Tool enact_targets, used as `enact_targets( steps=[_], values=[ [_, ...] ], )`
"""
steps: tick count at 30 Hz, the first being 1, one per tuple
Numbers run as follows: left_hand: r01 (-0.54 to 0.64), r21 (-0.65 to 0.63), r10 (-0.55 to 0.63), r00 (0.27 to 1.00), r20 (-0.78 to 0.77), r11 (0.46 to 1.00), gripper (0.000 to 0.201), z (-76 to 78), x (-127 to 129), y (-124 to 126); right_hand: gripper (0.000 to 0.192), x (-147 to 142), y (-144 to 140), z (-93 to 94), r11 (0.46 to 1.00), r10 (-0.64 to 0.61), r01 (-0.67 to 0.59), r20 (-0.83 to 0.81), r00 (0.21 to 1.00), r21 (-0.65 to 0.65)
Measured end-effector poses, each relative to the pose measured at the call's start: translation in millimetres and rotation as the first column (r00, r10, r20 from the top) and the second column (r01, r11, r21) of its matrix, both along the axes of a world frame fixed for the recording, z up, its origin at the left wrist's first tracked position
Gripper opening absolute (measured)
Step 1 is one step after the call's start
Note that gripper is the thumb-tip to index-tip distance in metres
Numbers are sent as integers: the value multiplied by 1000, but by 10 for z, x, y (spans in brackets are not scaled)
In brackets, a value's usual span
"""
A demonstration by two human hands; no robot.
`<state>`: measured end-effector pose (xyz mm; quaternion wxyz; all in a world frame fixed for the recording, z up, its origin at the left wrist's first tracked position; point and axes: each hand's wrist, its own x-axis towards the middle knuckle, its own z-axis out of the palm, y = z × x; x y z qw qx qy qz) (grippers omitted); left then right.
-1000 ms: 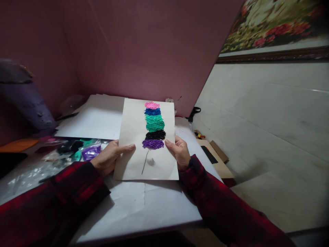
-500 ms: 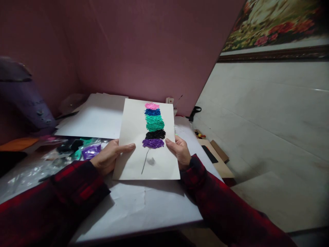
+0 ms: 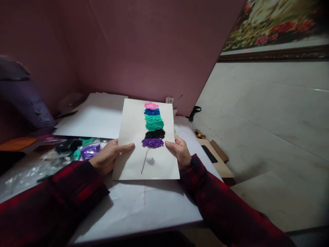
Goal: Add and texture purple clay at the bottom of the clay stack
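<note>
A white sheet of card (image 3: 131, 123) is held up and tilted over the table, gripped by both hands at its sides. My left hand (image 3: 109, 156) is closed on the left edge, thumb lying on the front. My right hand (image 3: 181, 152) pinches the right edge, its thumb beside the purple band (image 3: 153, 143). Above that band run black (image 3: 155, 134), green (image 3: 154, 122), blue (image 3: 151, 112) and pink (image 3: 151, 105) bands with a raised, strand-like texture. A thin dark line and a grey smudge mark the lower part. The fingers behind the card are hidden.
White sheets (image 3: 95, 113) are piled at the back left of the table (image 3: 144, 209). Clear bags with purple (image 3: 89, 151), green and black material lie left of my left hand. A purple container (image 3: 25, 99) stands far left. Right of the table lies a cardboard box (image 3: 216, 157).
The card and both hands stay almost still, with only a very slight shift to the left. Both hands keep their hold.
</note>
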<state>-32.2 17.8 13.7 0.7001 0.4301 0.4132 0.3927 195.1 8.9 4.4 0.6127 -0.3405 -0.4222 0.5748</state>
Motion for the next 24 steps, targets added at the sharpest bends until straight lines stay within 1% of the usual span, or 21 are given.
enact_targets(
  steps=[6, 11, 13, 17, 19, 21, 24],
  values=[
    [-7, -11, 7, 1000, 5, 1000, 50, 22, 12, -18, 30, -8, 1, 0, 1000, -17, 17, -8, 1000, -17],
    [5, -8, -5, 1000, 19, 1000, 45, 15, 21, -18, 33, 11, 29, -37, 999, -46, 46, 20, 999, 1],
    [28, 3, -28, 999, 35, 1000, 43, 6, 20, -4, 34, 37, 54, -51, 995, -95, 94, 31, 995, 25],
    [80, 49, -82, 995, 53, 996, 35, -8, 14, 19, 33, 123, 116, -53, 956, -288, 286, 23, 957, 61],
    [91, 57, -94, 994, 48, 994, 33, -9, 11, 20, 32, 157, 134, -41, 946, -319, 317, 22, 947, 68],
    [89, 58, -91, 995, 44, 994, 32, -7, 10, 16, 31, 165, 133, -31, 950, -307, 304, 25, 951, 68],
    [87, 44, -90, 995, 54, 995, 32, 1, 15, 11, 33, 132, 108, -31, 969, -244, 242, 29, 969, 59]
  ],
)
